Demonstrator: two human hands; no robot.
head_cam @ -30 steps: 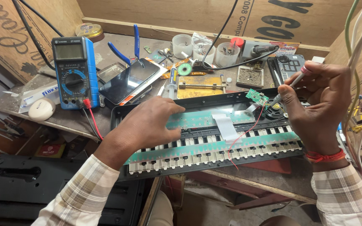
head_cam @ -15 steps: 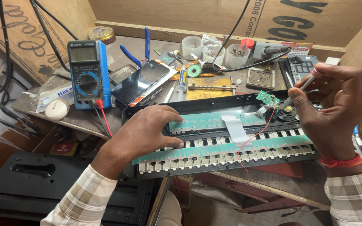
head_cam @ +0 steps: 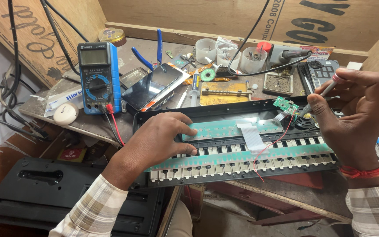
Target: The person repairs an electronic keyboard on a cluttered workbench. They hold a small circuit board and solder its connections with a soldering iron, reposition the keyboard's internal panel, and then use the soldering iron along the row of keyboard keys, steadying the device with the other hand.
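Left hand: we press it flat, fingers spread, on the opened keyboard.
Right hand: we pinch a screwdriver at the small green board.

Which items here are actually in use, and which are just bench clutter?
In use: left hand pressing the opened keyboard; right hand holding a screwdriver at the small green board.

Lying about: multimeter, phone, blue pliers, plastic cups.
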